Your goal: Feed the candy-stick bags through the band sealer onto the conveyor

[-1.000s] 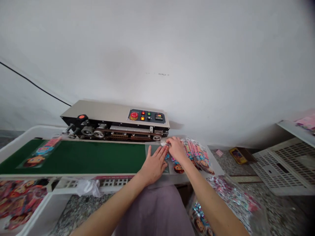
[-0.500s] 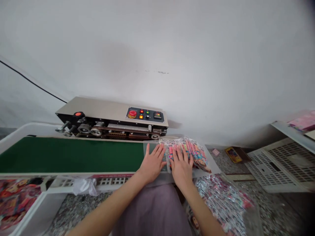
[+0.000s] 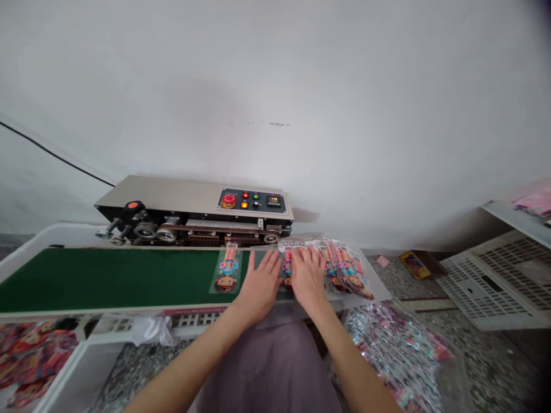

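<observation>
The left hand (image 3: 260, 287) is laid palm down, fingers spread, at the right end of the flat green conveyor belt (image 3: 138, 278). The right hand (image 3: 309, 278) is bent over clear plastic packets; whether anything is pinched by it cannot be told. Between the hands, a clear plastic packet printed with a colourful figure (image 3: 287, 258) is partly covered. A similar clear printed packet (image 3: 226, 268) is set on the belt, just left of the left hand, before the beige and black metal machine (image 3: 185, 192). To the right, an overlapping fan of clear printed packets (image 3: 346, 267) is spread. Packets are apparently being fed singly; flat, straight alignment seems to be called for next.
</observation>
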Motion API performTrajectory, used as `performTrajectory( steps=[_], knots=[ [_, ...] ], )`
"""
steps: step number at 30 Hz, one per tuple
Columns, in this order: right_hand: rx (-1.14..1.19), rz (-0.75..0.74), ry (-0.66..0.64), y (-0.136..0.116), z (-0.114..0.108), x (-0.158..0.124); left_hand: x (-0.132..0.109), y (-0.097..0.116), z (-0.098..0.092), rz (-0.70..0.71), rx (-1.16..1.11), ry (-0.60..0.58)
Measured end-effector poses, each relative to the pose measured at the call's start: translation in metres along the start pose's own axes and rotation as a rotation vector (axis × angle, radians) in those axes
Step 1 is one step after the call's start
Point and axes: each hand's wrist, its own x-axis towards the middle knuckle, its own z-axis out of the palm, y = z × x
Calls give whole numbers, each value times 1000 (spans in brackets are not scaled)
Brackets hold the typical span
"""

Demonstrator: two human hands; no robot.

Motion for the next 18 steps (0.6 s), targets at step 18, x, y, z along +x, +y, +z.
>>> performTrajectory(
  steps=[18],
  knots=[
    [-1,-81,-25,12,12,-12,-18,-29,-2,-70,80,49]
  ],
)
